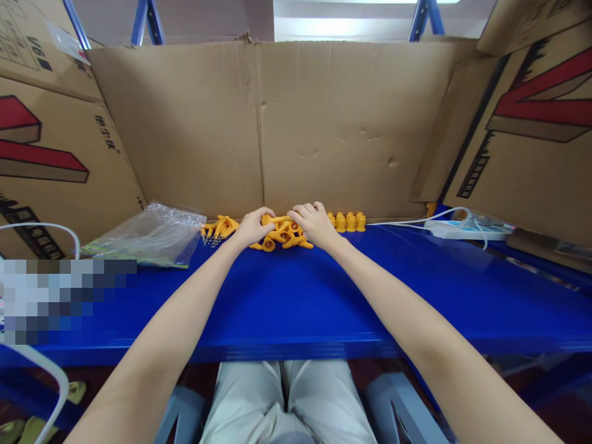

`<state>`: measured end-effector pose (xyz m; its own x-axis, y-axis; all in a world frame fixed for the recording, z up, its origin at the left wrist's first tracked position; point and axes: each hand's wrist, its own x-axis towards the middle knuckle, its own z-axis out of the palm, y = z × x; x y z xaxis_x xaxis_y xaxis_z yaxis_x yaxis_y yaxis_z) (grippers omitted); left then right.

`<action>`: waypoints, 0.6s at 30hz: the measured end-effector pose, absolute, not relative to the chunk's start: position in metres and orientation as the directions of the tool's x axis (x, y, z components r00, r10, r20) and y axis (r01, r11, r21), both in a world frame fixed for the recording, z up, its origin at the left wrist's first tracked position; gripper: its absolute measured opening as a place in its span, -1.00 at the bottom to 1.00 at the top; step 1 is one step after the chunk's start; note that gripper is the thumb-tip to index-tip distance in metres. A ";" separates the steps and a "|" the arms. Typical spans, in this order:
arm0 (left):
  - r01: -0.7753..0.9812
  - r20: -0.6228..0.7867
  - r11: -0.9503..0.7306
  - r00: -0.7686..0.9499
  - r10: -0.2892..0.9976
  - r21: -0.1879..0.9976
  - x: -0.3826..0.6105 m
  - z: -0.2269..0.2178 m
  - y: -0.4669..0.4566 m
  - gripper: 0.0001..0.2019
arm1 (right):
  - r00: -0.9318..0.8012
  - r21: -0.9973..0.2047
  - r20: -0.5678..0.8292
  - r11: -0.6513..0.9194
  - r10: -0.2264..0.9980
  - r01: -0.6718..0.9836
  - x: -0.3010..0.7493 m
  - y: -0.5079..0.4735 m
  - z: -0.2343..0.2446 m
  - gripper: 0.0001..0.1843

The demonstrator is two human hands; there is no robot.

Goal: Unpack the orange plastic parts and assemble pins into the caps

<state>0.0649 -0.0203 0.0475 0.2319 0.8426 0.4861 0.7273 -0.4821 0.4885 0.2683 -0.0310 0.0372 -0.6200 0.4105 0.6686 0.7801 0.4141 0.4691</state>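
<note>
My left hand is closed around the near end of an orange plastic piece with a ridged stem. The fingertips of my right hand are pinched at the other end of that piece. Beneath and between both hands lies a pile of similar orange plastic parts, some with round cups that have a small metallic centre. To the left is a bunch of orange parts with small metal chains. A row of upright orange bulb-shaped pieces stands right of my right hand.
A clear plastic bag lies on the blue table at the left. Cardboard walls close off the back and sides. A white power strip with cables sits at the right. A pixelated patch covers the left edge.
</note>
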 end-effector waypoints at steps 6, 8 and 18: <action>0.551 0.167 -0.346 0.349 0.922 0.759 0.054 0.049 -0.017 -0.84 | -0.652 0.493 0.616 0.429 0.443 0.757 0.269 -0.030 0.035 -0.63; 0.644 0.265 -0.390 0.287 0.921 0.658 0.052 0.049 -0.018 -0.81 | -0.645 0.475 0.605 0.438 0.467 0.763 0.268 -0.030 0.034 -0.68; 0.886 0.644 -0.460 0.320 0.695 0.057 0.070 0.047 -0.035 -0.67 | -0.561 0.411 0.554 0.384 0.615 0.827 0.266 -0.031 0.032 -0.70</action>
<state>0.0705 -0.0349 0.0466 0.3199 0.6951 0.6438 0.8860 -0.4603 0.0567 0.2660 -0.0309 0.0323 -0.5612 0.6147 0.5542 0.8268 0.3843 0.4109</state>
